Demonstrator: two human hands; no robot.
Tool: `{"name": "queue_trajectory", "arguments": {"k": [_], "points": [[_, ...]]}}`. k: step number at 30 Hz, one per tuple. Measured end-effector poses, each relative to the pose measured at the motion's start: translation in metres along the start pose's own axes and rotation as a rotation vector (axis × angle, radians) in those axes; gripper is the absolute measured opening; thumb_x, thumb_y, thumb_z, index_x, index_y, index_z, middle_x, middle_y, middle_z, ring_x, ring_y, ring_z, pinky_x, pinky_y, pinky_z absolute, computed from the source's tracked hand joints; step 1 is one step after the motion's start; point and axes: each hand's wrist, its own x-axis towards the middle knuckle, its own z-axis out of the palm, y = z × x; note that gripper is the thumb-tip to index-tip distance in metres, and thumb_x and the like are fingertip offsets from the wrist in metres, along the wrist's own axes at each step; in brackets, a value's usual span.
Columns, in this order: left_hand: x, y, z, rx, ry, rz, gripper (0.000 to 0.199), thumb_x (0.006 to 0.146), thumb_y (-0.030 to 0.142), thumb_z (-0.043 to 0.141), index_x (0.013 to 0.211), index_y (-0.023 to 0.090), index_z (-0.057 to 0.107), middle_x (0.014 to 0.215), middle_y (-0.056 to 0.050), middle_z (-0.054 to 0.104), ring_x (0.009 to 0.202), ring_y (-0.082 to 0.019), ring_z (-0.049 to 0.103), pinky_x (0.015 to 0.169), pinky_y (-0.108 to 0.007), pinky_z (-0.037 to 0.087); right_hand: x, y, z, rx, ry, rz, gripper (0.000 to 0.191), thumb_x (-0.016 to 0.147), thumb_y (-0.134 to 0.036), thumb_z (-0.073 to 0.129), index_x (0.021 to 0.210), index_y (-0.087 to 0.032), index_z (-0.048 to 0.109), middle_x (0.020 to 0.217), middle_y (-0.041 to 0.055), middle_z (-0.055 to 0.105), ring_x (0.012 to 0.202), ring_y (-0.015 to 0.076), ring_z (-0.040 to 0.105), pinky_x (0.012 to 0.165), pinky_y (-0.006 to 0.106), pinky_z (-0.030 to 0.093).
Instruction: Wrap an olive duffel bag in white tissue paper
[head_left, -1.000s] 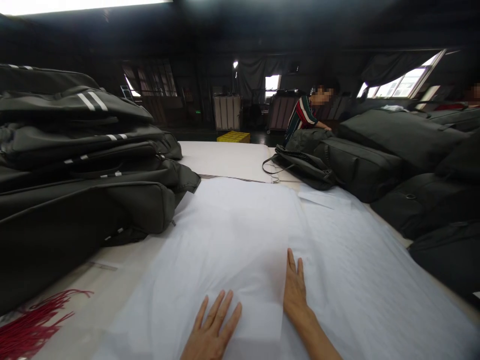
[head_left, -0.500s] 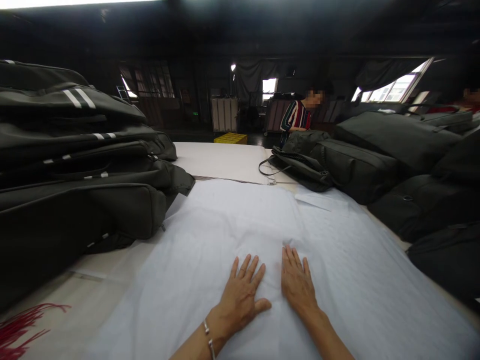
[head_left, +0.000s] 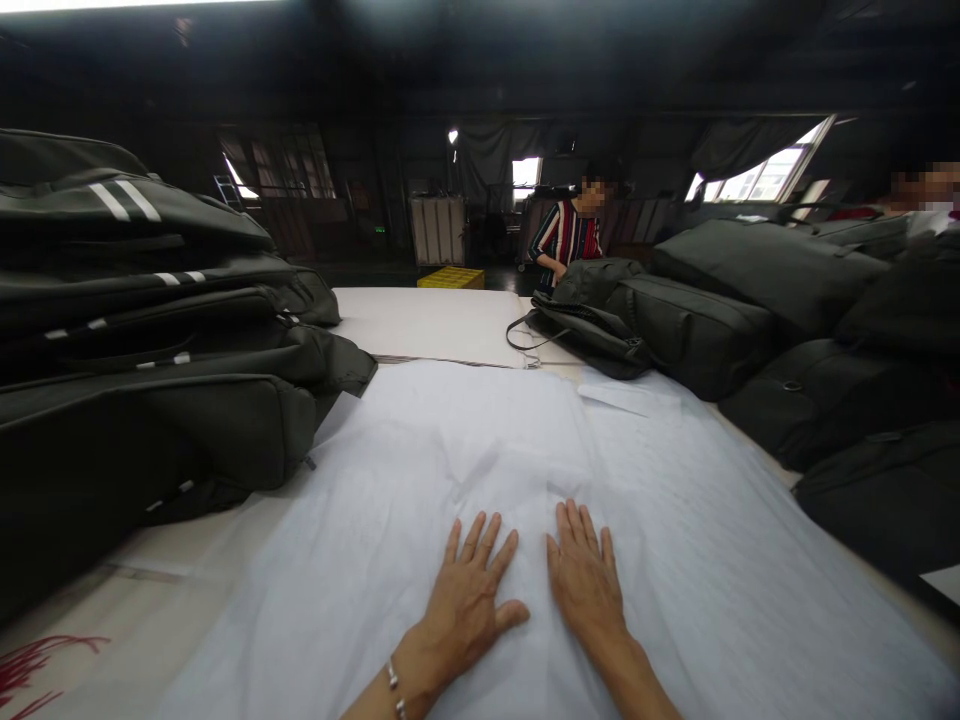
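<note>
A large, thin white sheet (head_left: 450,440) lies over the table in front of me, with soft creases beyond my fingertips. My left hand (head_left: 471,590) rests flat on it, palm down, fingers spread and thumb out to the right. Just to its right, my right hand (head_left: 586,575) also lies palm down on the sheet, its fingers stretched forward and fairly close together. Neither hand grips anything. Whether the sheet is plastic or cloth I cannot tell.
Dark bags with white stripes (head_left: 157,280) are piled on the left. More dark bags (head_left: 705,330) lie along the right. White sheets (head_left: 427,320) are stacked beyond. Red strings (head_left: 30,665) lie at lower left. A person in a striped top (head_left: 566,235) stands behind; another is at far right.
My hands stay flat on the sheet, the left fingers slightly closer together and the right thumb now showing. The view has turned slightly right. The person in stripes has straightened up somewhat.
</note>
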Motion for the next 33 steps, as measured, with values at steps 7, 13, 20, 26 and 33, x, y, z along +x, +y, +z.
{"name": "queue_trajectory", "arguments": {"k": [7, 13, 20, 26, 33], "points": [[0.0, -0.001, -0.004, -0.056, -0.028, 0.006, 0.083, 0.088, 0.065, 0.054, 0.153, 0.037, 0.01, 0.161, -0.008, 0.009, 0.147, -0.035, 0.008, 0.116, -0.065, 0.013, 0.014, -0.006, -0.004, -0.053, -0.014, 0.018, 0.057, 0.097, -0.03, 0.022, 0.15, -0.009, 0.029, 0.158, 0.009, 0.022, 0.147, 0.0266, 0.017, 0.118, 0.052, 0.01], [0.001, -0.001, -0.001, -0.038, 0.004, 0.096, 0.082, 0.088, 0.067, 0.05, 0.153, 0.038, 0.008, 0.161, -0.006, 0.01, 0.148, -0.034, 0.01, 0.117, -0.065, 0.012, 0.013, -0.004, -0.006, -0.061, -0.025, 0.004, 0.058, 0.094, -0.017, 0.019, 0.15, -0.009, 0.029, 0.158, 0.0082, 0.021, 0.146, 0.0262, 0.018, 0.118, 0.052, 0.011], [0.005, 0.001, 0.001, -0.055, -0.02, 0.087, 0.082, 0.086, 0.073, 0.046, 0.153, 0.039, 0.01, 0.161, -0.007, 0.013, 0.147, -0.035, 0.013, 0.114, -0.069, 0.015, 0.015, -0.002, -0.001, -0.035, -0.002, 0.017, 0.057, 0.096, -0.019, 0.017, 0.15, -0.01, 0.029, 0.158, 0.0074, 0.022, 0.147, 0.0254, 0.017, 0.118, 0.051, 0.011], [0.012, 0.009, 0.0, -0.066, -0.073, 0.031, 0.085, 0.084, 0.074, 0.049, 0.153, 0.036, 0.017, 0.16, -0.011, 0.017, 0.146, -0.038, 0.013, 0.111, -0.073, 0.011, 0.017, -0.004, -0.008, 0.035, -0.036, 0.053, 0.056, 0.097, -0.021, 0.016, 0.15, -0.01, 0.031, 0.158, 0.0069, 0.024, 0.146, 0.023, 0.018, 0.119, 0.049, 0.012], [0.021, 0.019, 0.002, -0.059, -0.116, -0.031, 0.089, 0.081, 0.079, 0.047, 0.152, 0.033, 0.022, 0.158, -0.016, 0.022, 0.144, -0.043, 0.017, 0.105, -0.079, 0.01, 0.021, 0.001, -0.009, 0.177, -0.076, 0.069, 0.058, 0.097, -0.028, 0.016, 0.149, -0.01, 0.033, 0.157, 0.0066, 0.026, 0.146, 0.0217, 0.018, 0.119, 0.049, 0.012]]}}
